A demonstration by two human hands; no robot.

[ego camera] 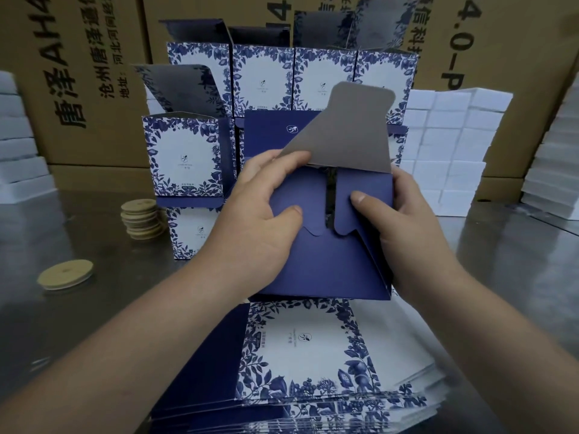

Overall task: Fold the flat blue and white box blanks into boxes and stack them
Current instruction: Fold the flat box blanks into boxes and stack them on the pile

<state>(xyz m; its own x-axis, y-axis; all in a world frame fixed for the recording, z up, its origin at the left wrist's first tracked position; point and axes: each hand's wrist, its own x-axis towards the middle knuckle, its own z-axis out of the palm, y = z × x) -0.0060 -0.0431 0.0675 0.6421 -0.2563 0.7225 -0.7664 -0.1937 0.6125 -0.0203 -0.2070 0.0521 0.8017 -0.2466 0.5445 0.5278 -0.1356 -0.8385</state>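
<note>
I hold a half-folded dark blue box (329, 264) in mid-air at the centre, its bottom end turned toward me. My left hand (260, 220) presses the left blue flap down with its thumb, fingers on the raised grey flap (347, 133). My right hand (404, 233) grips the box's right side, thumb on the right flap. A dark gap shows between the two flaps. Below lies a fanned pile of flat blue and white blanks (310, 364). Behind stands a stack of folded boxes (291, 79) with open lids.
Round wooden lids sit on the steel table at left: a small stack (142, 219) and a single one (65, 274). White foam blocks (451, 145) are piled at right. Large brown cartons (84, 79) form the back wall.
</note>
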